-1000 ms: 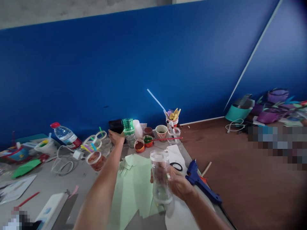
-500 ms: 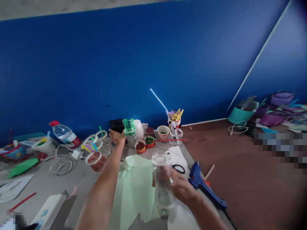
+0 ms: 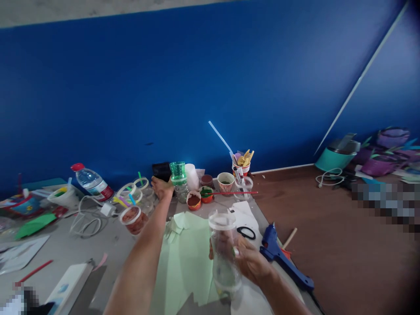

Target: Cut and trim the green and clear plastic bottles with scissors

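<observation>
My left hand (image 3: 162, 188) reaches to the back of the table, against the blue wall. Its fingers are around the lower part of a black cylindrical object (image 3: 161, 170) and are partly hidden. Just right of it stands a cut plastic bottle with a green upper part (image 3: 178, 173). My right hand (image 3: 247, 258) is closed around a clear plastic bottle piece (image 3: 225, 249), which is upright with a whitish band near its top. Pale green paper sheets (image 3: 185, 258) lie beneath and left of this clear piece.
A blue glue gun (image 3: 285, 258) and scissors with a black handle (image 3: 246, 232) lie at right. Small paint cups (image 3: 194, 201) stand at the back, crossed by a red stick (image 3: 241, 192). A red-capped water bottle (image 3: 93, 183) leans at left beside a white cable (image 3: 88, 223).
The view has shifted slightly, so things sit a little farther right. The clear bottle piece is slightly lower in view. My left hand stays by the black object.
</observation>
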Action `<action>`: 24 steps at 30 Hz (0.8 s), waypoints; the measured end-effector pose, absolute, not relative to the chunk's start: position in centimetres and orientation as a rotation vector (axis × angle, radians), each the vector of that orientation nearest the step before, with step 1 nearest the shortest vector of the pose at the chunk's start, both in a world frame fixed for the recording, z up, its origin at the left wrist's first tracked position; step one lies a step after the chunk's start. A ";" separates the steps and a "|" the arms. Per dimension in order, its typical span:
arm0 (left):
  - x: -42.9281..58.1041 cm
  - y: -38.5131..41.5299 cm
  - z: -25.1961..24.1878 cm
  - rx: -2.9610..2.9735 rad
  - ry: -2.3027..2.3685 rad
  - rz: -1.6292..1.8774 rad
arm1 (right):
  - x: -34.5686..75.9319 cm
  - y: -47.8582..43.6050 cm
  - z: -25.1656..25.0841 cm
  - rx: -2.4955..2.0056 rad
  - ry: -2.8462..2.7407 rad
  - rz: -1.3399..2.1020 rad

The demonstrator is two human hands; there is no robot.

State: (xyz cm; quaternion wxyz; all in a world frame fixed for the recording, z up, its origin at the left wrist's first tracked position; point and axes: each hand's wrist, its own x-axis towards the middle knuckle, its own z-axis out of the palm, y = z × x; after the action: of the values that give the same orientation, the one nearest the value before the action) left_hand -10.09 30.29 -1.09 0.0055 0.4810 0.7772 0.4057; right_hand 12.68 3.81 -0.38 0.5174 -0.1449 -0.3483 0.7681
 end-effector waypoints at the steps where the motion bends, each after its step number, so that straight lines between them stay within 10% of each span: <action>1: -10.0 30.3 -1.1 1.485 2.437 1.286 | 12.7 3.8 -0.5 -0.338 -0.830 1.844; 24: -10.4 29.6 -1.5 1.557 2.235 1.483 | 12.8 3.8 -0.8 -0.353 -0.860 1.825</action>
State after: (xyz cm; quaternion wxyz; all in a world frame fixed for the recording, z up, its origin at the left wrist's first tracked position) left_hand -10.43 29.55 -1.49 0.0200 0.5020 0.7204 0.4780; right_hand 12.83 3.83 -0.82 0.5200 -0.1472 -0.3585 0.7612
